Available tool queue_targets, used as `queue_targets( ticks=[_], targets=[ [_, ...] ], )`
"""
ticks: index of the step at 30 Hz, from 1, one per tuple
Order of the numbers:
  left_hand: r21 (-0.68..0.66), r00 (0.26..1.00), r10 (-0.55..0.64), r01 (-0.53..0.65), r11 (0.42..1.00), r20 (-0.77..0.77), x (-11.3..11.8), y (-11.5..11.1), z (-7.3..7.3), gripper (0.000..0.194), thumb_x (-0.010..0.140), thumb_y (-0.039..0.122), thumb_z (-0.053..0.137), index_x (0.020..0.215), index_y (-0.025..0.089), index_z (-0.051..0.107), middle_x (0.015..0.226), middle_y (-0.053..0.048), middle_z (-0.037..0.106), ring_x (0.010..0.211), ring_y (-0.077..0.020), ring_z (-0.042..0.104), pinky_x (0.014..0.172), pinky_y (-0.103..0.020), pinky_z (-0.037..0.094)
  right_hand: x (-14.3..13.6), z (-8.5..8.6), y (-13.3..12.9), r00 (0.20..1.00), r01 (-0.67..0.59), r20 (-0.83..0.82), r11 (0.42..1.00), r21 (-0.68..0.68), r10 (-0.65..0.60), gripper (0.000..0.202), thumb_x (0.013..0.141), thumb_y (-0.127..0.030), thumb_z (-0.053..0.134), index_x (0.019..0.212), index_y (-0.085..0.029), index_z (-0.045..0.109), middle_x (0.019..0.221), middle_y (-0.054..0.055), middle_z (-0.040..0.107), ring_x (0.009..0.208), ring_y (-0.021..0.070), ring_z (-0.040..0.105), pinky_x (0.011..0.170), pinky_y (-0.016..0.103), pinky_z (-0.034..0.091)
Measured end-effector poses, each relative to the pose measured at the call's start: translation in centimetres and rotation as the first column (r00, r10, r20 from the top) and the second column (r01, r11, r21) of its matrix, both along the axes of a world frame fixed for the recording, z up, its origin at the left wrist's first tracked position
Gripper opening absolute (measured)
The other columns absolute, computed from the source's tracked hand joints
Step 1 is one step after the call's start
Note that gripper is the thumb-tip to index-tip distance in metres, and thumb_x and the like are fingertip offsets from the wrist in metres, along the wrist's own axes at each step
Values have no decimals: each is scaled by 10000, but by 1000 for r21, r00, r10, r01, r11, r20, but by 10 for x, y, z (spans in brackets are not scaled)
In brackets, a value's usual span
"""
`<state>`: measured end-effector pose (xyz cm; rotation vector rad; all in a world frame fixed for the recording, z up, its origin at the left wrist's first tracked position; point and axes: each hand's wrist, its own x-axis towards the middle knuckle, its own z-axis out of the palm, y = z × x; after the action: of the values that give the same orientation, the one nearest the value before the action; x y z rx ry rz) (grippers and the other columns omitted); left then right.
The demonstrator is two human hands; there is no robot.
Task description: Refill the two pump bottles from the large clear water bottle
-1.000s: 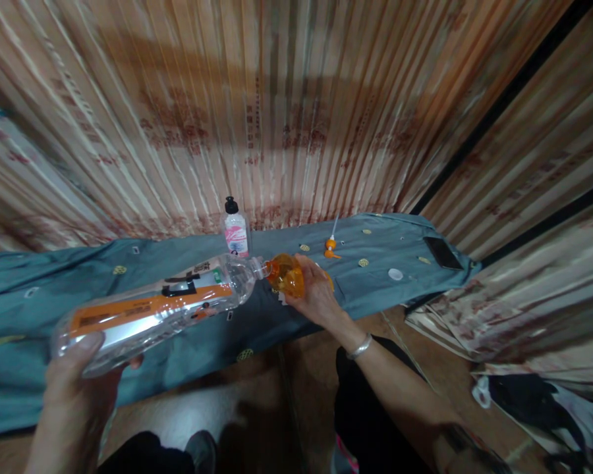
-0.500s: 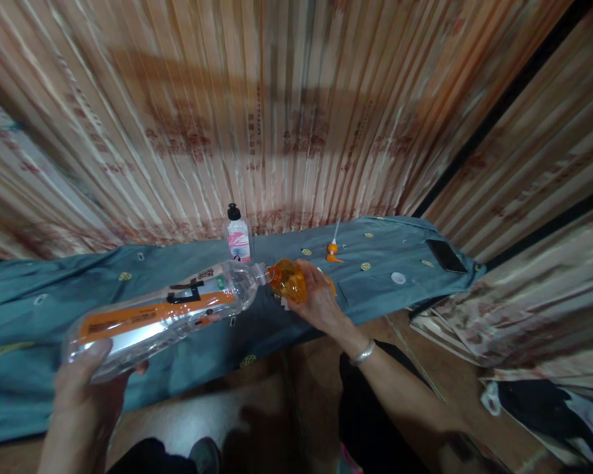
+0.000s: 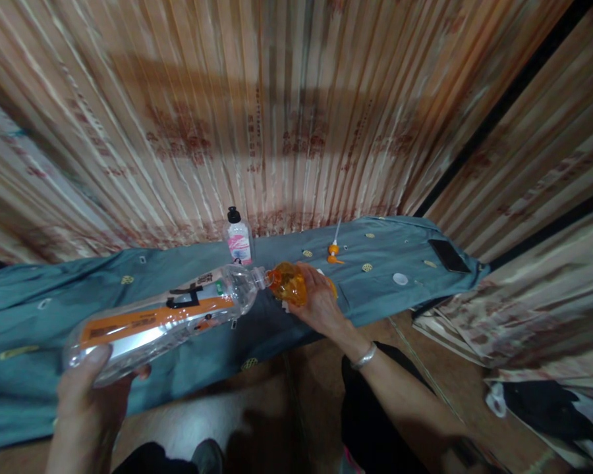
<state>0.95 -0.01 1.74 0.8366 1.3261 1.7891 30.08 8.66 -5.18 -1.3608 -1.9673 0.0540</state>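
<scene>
Your left hand (image 3: 91,388) is wrapped around the base end of a large clear plastic bottle with an orange and silver label (image 3: 163,316), thumb along the near side. You have that bottle tilted well over above the bench (image 3: 370,313), its base at your left and its narrow neck aimed to the right.

Your right hand (image 3: 321,299) grips a small, see-through orange plastic bottle (image 3: 289,283), also tipped on its side, with the neck facing left. The two mouths meet end to end in front of you; you cannot tell from here whether the rims touch or leave a slight gap. A silver bracelet (image 3: 364,355) circles your right wrist.

Behind the necks, a clear bottle with a pink label and black cap (image 3: 239,242) stands upright near the far edge. Right of the orange bottle lies an orange pump head with a thin pale tube (image 3: 333,251), the tube pointing away from you. Farther right you have a flat white disc (image 3: 400,279), then a flat black rectangular object (image 3: 449,255) near the end. A blue-green cloth with yellow prints (image 3: 178,253) covers the bench, and a pleated, patterned beige curtain (image 3: 202,118) hangs behind it.
</scene>
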Motion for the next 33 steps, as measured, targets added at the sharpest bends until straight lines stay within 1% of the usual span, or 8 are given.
queue_targets(
  ticks=[4,9,12,16,20,23,26,33],
  targets=[
    [-11,1000,11,-11,1000,14,-3,1,-3,314,546,362,729,809,211,648,818,-15,606,602,-167,533,320,-226,432,1,1,-1,1000,-5,5,1000,-14,6,778,686,-217,681,1394,-148,366,1331,170,556,1252,311,517,1080,510,414],
    [-22,1000,19,-19,1000,8,-5,3,-5,316,542,384,732,786,200,653,833,-24,618,614,-172,536,322,-233,429,2,2,-2,1000,-7,23,1000,-19,7,795,687,-229,708,1394,-113,362,1344,191,545,1250,327,516,1085,520,407],
    [-27,1000,24,-24,999,10,-3,3,-6,318,548,393,735,789,199,660,831,-26,626,624,-173,535,331,-235,429,2,1,-2,1000,3,23,1000,-24,-3,801,690,-234,712,1399,-117,358,1344,194,545,1251,334,513,1083,540,402],
    [-14,999,42,-42,999,10,0,3,-5,331,548,411,717,796,197,668,780,-34,632,602,-180,530,330,-242,418,1,1,-2,1000,-2,9,1000,-27,2,788,710,-240,698,1407,-127,348,1333,184,552,1263,327,504,1080,556,399],
    [-34,997,65,-64,997,29,6,3,-3,364,532,422,714,818,200,673,788,-45,647,598,-187,533,336,-251,412,1,1,-2,1000,9,-6,1000,-3,-9,778,718,-236,690,1409,-140,346,1320,177,559,1257,327,509,1074,558,405],
    [-36,997,68,-67,997,28,8,3,-2,381,521,430,720,821,199,679,750,-42,630,593,-192,532,345,-261,415,2,0,-1,1000,6,-4,1000,11,-6,786,700,-226,702,1398,-116,359,1317,191,561,1249,337,517,1067,551,417],
    [-45,999,48,-47,998,16,7,1,-3,377,542,409,720,860,209,684,728,-45,622,593,-193,523,362,-265,421,3,0,-1,1000,-1,-2,1000,9,1,791,691,-223,704,1395,-105,361,1328,197,556,1261,342,508,1067,551,413],
    [-64,1000,15,-14,998,14,3,-6,-8,339,605,336,702,931,244,688,800,-66,640,693,-212,540,438,-271,482,4,-2,1,1000,-4,-4,1000,5,4,792,694,-236,692,1400,-115,353,1330,192,558,1258,342,513,1074,549,401]
  ],
)
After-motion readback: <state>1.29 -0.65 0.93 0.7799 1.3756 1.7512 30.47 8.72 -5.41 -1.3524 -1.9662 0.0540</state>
